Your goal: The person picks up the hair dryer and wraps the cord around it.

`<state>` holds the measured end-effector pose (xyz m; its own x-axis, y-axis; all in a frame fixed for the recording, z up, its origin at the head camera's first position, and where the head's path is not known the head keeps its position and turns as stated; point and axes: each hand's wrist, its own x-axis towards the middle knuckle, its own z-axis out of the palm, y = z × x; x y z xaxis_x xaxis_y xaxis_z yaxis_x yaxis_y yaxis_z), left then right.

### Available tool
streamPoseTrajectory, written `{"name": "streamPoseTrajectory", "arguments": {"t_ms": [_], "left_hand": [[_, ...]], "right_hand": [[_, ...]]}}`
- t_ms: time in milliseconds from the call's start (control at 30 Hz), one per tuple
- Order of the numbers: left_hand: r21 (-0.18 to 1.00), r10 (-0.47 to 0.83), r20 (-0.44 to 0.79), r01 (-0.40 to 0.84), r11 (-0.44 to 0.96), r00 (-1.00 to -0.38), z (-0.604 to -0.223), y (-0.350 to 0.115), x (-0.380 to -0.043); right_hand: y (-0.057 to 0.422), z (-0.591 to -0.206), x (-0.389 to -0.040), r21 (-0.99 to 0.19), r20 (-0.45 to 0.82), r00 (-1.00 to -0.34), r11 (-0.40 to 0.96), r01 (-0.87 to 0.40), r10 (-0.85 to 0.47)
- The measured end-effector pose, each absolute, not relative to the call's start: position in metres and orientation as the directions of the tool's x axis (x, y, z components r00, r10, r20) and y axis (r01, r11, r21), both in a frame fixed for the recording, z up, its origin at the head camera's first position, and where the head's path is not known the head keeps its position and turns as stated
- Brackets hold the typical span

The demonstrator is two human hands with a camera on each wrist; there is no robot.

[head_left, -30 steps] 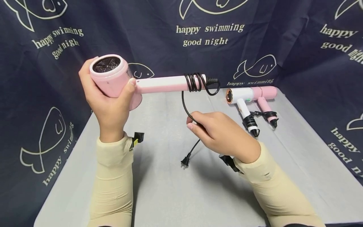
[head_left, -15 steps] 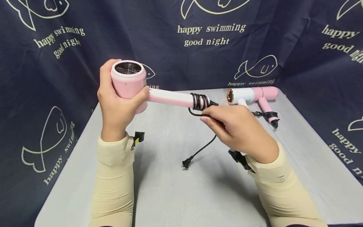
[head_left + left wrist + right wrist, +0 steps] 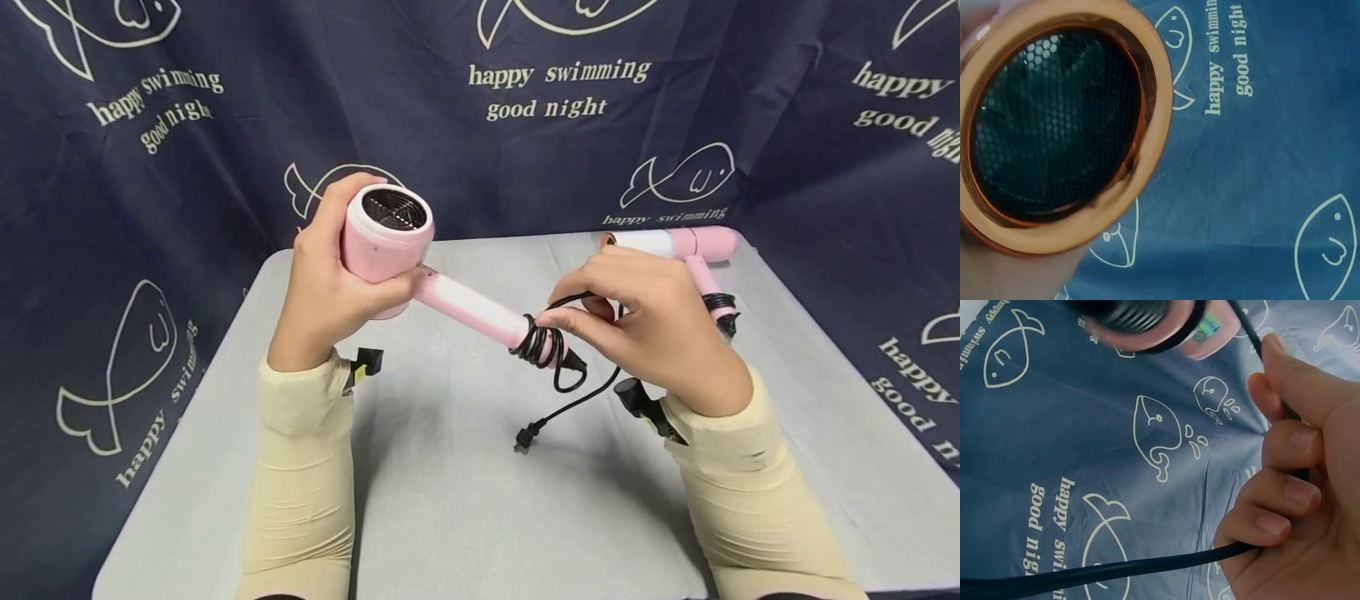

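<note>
My left hand grips the round body of a pink hair dryer, its dark intake grille facing up. The left wrist view is mostly filled by the dryer's mesh outlet with its copper-coloured rim. Down to the right slants the handle, several turns of black cord wound round its end. My right hand pinches the cord close beside those turns. In the right wrist view, the cord also runs through the curled fingers. Its two-pin plug dangles low over the table.
Behind my right hand, at the table's back right, lie a white hair dryer, mostly hidden, and another pink one with its cord wrapped. A dark blue curtain with fish drawings borders the grey table.
The dryer has moved right and its handle has tipped downward. My right hand, holding the cord, rose and went right, then came over the wound turns. The plug shifted slightly right.
</note>
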<state>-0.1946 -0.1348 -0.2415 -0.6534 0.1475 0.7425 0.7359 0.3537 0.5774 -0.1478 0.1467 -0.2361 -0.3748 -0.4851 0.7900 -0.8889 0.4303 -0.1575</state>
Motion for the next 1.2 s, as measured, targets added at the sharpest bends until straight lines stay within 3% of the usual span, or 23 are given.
{"name": "streamPoseTrajectory", "arguments": {"t_ms": [267, 567, 833, 1100, 1200], "left_hand": [[0.496, 0.177, 0.835, 0.852, 0.168, -0.521, -0.238, -0.134, -0.193], [0.500, 0.141, 0.859, 0.866, -0.025, -0.492, -0.235, -0.129, -0.187], [0.481, 0.005, 0.875, 0.870, -0.107, -0.483, -0.232, -0.125, -0.182], [0.451, -0.187, 0.865, 0.884, -0.121, -0.467, -0.234, -0.123, -0.187], [0.455, -0.216, 0.857, 0.884, -0.109, -0.468, -0.234, -0.123, -0.189]], "right_hand": [[0.149, -0.234, -0.149, -0.262, 0.781, -0.413, 0.355, -0.897, -0.469], [0.152, -0.236, -0.150, -0.323, 0.773, -0.424, 0.282, -0.903, -0.472], [0.155, -0.243, -0.158, -0.439, 0.717, -0.495, 0.234, -0.867, -0.490], [0.143, -0.256, -0.166, -0.556, 0.666, -0.568, 0.186, -0.810, -0.483], [0.137, -0.269, -0.173, -0.496, 0.708, -0.549, 0.239, -0.834, -0.445]]}}
